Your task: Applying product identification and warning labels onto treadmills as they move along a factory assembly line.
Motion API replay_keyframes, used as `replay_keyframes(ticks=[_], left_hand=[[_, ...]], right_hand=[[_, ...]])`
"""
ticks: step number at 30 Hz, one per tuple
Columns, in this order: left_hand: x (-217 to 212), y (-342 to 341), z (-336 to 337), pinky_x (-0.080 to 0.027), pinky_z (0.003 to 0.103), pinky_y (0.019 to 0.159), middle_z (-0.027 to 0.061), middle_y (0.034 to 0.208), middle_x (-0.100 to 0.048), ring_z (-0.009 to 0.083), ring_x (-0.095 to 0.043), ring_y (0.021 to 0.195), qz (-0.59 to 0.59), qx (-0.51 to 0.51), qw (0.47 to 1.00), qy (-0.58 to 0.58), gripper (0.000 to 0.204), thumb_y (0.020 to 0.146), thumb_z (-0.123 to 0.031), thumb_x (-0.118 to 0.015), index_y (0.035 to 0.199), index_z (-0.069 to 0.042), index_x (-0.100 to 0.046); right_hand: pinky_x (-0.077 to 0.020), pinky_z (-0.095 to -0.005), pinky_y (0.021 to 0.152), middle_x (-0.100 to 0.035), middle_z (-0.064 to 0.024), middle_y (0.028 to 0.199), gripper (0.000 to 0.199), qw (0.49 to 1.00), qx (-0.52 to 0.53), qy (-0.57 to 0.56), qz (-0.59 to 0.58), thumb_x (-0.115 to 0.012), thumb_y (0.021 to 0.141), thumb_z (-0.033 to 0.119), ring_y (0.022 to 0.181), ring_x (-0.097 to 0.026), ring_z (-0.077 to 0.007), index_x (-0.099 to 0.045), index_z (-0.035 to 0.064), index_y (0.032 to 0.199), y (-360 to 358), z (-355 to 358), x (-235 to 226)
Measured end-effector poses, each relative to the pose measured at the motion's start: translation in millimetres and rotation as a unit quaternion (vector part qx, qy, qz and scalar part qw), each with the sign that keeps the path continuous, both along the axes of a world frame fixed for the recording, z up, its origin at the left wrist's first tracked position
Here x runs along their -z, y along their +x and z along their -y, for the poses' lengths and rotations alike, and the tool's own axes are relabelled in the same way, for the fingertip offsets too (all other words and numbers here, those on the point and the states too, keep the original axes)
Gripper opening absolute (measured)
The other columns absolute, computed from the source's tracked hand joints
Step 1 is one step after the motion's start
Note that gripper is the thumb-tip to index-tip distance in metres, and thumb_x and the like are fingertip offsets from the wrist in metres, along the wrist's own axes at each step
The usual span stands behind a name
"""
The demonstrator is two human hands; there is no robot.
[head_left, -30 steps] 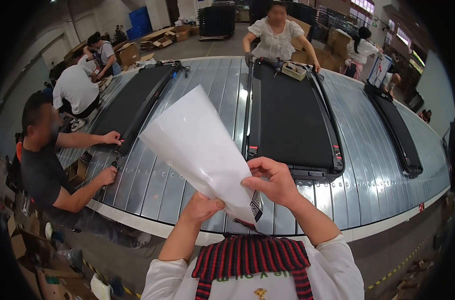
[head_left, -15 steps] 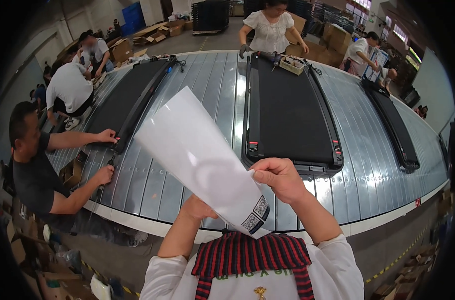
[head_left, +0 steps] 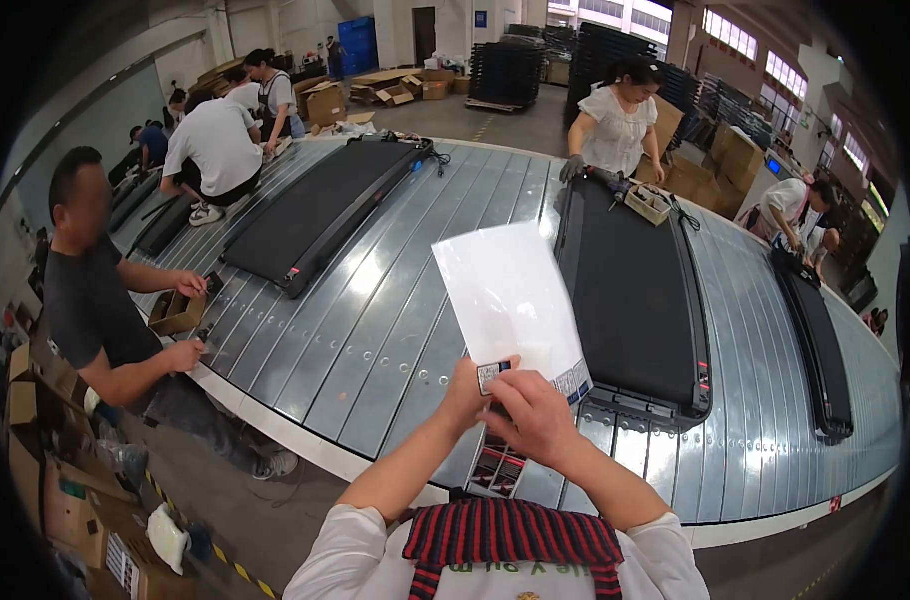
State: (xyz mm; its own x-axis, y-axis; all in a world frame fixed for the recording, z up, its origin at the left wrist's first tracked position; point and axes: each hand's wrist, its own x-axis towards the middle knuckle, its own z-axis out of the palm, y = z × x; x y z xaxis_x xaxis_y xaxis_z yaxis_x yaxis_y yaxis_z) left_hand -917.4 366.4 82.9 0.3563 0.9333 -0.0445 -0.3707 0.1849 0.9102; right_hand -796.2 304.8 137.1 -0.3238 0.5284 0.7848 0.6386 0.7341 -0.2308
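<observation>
A glossy white sheet [head_left: 505, 285] stands tilted up in front of me, with printed square codes on its lower right corner. My left hand [head_left: 465, 392] is closed round the sheet's lower left edge. A small label [head_left: 492, 377] with a square code shows at its fingertips. My right hand [head_left: 537, 418] has its fingers bent and pressed together against this label. Whether the label is loose or a bent part of the sheet, I cannot tell. Behind the sheet, to its right, lies a black treadmill-like deck [head_left: 630, 290], partly covered by it.
The slatted metal table [head_left: 375, 330] carries another black deck [head_left: 320, 215] at left and a narrow one [head_left: 815, 340] at right. Opposite me a gloved person [head_left: 615, 130] stands beside a parts box [head_left: 647, 203]. A person in dark grey [head_left: 90, 280] works at left near a carton [head_left: 175, 313].
The view has swung left and up. My right hand has moved from the sheet's right edge to the label beside my left hand. The sheet now stands more upright.
</observation>
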Motion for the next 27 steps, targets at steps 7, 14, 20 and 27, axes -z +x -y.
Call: replay_keyframes(ticks=[7,14,20,27], left_hand=[[-26,-20,-27,-0.045,0.025,0.063,0.004,0.082,-0.064,0.0091,-0.056,0.072,-0.137,0.013,0.975,0.176,0.02,0.077,-0.015,-0.062,0.092,-0.002,-0.063],[3,-23,-40,-0.045,0.027,0.066,0.007,0.08,-0.063,0.0094,-0.055,0.078,-0.167,0.054,0.946,0.273,0.022,0.078,-0.021,-0.057,0.088,-0.002,-0.062],[-13,-32,-34,-0.045,0.027,0.067,0.0071,0.082,-0.063,0.0091,-0.055,0.078,-0.185,0.097,0.949,0.236,0.031,0.079,-0.029,-0.059,0.092,-0.001,-0.06],[-11,-26,-48,-0.044,0.024,0.07,0.0017,0.084,-0.061,0.0077,-0.053,0.078,-0.133,0.106,0.968,0.182,0.026,0.08,-0.022,-0.06,0.095,-0.001,-0.061]], right_hand=[[-0.0447,-0.0323,0.058,-0.057,-0.0096,0.075,0.012,0.997,0.021,-0.059,-0.047,-0.06,0.072,0.001,0.067,-0.055,-0.0255,-0.059,0.003,0.084,8,-25,-19],[-0.0454,-0.0335,0.058,-0.055,-0.0083,0.077,0.014,0.996,0.043,-0.06,0.041,-0.06,0.071,0.005,0.069,-0.055,-0.0255,-0.06,0.0059,0.086,-5,-32,-11],[-0.0446,-0.0321,0.055,-0.054,-0.0063,0.073,0.015,0.993,0.047,-0.048,0.097,-0.062,0.067,0.003,0.066,-0.054,-0.0229,-0.059,0.0063,0.081,-11,-24,-20],[-0.0425,-0.0289,0.052,-0.053,-0.0046,0.067,0.016,0.997,0.047,-0.048,0.042,-0.062,0.059,0.0,0.06,-0.052,-0.0205,-0.057,0.0059,0.074,-8,-5,-26]])
